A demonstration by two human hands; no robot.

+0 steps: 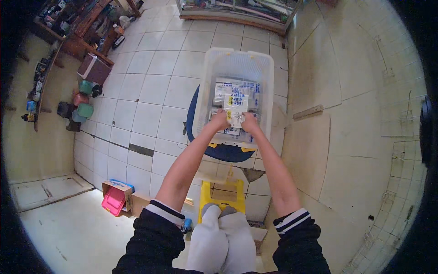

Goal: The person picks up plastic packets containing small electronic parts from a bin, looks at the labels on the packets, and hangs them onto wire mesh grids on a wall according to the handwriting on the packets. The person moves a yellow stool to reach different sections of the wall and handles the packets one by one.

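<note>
My left hand (220, 120) and my right hand (250, 122) grip the lower left and right edges of a flat white packet (236, 104) bearing handwriting and a yellow mark. Both hands are over a translucent plastic storage bin (239, 63) with yellow latches. Beneath the held packet lie several flat packets (224, 90) in clear wrap, marked with blue writing. Whether the held packet touches them, I cannot tell. Part of a round dark blue surface (229, 154) shows below and beside the bin.
A yellow plastic frame (204, 195) is by my feet. Cardboard boxes (129, 198) and a pink plastic lid (114, 200) stand at the lower left. A glass display case (239, 8) closes off the far side. Along the right runs a pale wall (352, 130). Several floor tiles (141, 149) are broken.
</note>
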